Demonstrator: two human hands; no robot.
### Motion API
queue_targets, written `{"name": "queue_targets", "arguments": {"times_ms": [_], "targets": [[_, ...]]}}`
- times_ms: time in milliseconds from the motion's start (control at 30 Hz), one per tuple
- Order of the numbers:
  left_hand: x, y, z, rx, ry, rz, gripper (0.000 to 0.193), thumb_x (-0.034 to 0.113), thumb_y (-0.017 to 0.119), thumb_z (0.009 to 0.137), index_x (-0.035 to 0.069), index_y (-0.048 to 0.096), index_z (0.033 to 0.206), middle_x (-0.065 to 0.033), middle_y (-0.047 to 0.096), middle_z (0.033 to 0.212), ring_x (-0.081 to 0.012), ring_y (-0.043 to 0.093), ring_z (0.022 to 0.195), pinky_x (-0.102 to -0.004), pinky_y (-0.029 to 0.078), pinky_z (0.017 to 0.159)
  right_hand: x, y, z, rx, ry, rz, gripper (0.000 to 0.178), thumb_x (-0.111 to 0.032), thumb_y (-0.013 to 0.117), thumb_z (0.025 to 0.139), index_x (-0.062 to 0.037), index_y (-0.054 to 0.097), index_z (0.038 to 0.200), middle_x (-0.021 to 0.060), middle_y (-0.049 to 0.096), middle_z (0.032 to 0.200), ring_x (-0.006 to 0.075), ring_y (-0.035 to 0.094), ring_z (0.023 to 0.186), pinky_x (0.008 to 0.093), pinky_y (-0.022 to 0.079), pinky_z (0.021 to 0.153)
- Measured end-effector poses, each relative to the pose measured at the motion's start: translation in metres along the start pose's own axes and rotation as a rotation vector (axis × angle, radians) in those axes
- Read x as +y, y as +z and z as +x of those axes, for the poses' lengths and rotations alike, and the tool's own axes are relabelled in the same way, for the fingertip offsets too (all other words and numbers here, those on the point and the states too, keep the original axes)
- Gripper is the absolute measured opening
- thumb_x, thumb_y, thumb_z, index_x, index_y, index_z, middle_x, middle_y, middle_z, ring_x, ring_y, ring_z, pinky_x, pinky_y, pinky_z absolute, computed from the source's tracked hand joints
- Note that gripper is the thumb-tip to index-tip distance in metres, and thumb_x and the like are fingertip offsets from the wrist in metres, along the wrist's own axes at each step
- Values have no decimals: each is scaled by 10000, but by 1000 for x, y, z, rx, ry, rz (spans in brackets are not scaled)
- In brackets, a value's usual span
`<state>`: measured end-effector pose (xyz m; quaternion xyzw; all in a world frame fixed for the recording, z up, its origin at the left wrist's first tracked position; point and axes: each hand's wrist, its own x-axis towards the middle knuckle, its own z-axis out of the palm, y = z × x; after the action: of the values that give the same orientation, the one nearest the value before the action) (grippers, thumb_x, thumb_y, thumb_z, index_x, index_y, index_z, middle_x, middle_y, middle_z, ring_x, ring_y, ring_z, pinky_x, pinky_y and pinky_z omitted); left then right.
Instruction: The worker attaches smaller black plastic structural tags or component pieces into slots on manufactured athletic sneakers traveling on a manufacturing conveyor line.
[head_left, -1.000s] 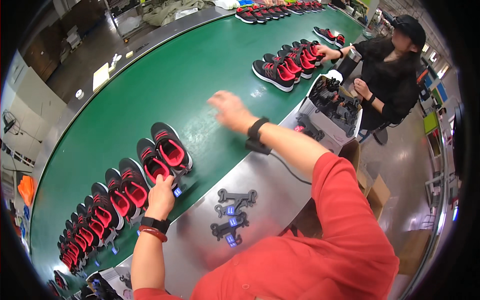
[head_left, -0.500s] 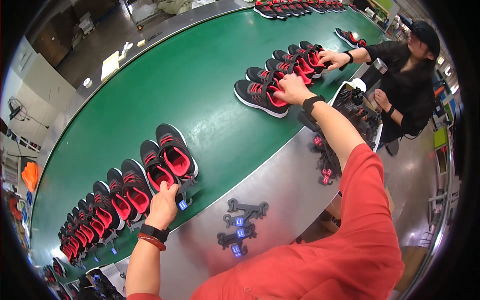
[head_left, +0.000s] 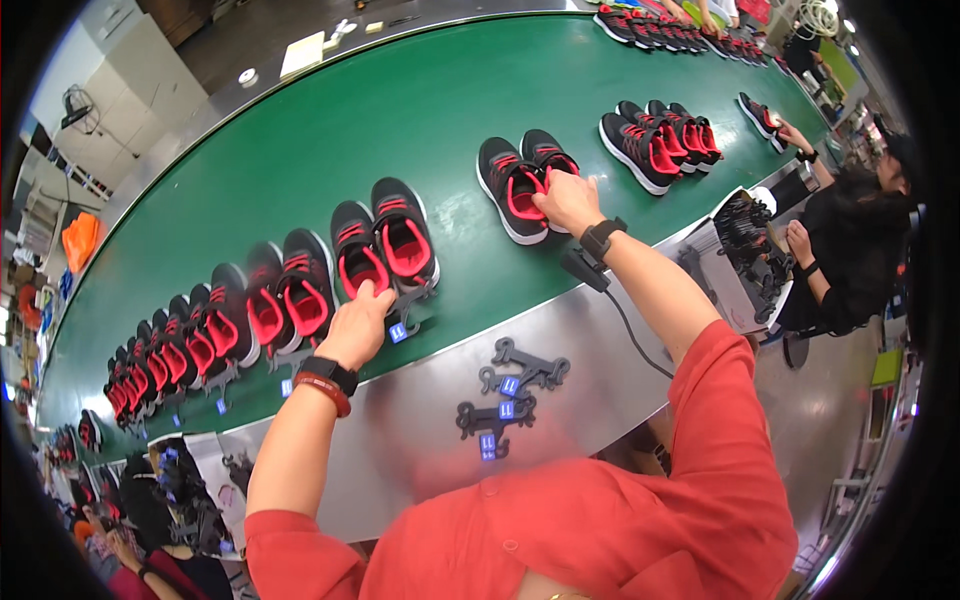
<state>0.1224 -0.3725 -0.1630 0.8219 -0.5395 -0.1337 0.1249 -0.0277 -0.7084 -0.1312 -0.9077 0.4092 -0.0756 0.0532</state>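
Right now we're working two pairs at once on the green conveyor belt [head_left: 330, 140]. Our left hand [head_left: 362, 322] is resting fingers-down on the heel of the near pair of black-and-red sneakers [head_left: 385, 245], not closed around it. Our right hand [head_left: 566, 199] is reaching out and pinching the heel of the far pair [head_left: 522, 178], fingers curled on the rim.

Judging from that, we're in the pairing/tagging step: the near pair is already sitting on a black hanger [head_left: 410, 305] with a blue tag, the far pair isn't. The next move probably calls for dragging the far pair toward the belt edge and fetching a hanger.

Counts: three spare black hangers [head_left: 510, 385] lying on the steel surface [head_left: 420, 400], each blue-tagged. Two pairs under our hands, four or so pairs lined up to the left before blurring, two more beyond the right hand.
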Motion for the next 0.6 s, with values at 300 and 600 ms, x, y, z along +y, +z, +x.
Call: {"name": "queue_targets", "arguments": {"times_ms": [300,600], "targets": [[-5,3,-6,62,11,-18,352,4,462,851,110,537,1178,-219,480,1078,-438,609,887,-503,496,778,-41,6,-51,72,-216,112,294,-307,617,861,-27,612,951,152,658,915,341,610,937,464,363,864],[15,-21,-26,497,173,111,416,-52,536,760,98,608,1141,-113,584,1128,-326,623,946,-406,530,765,-4,-28,-179,-568,-522,192,286,-253,755,729,-60,632,900,80,638,873,267,613,864,394,383,859]]}}
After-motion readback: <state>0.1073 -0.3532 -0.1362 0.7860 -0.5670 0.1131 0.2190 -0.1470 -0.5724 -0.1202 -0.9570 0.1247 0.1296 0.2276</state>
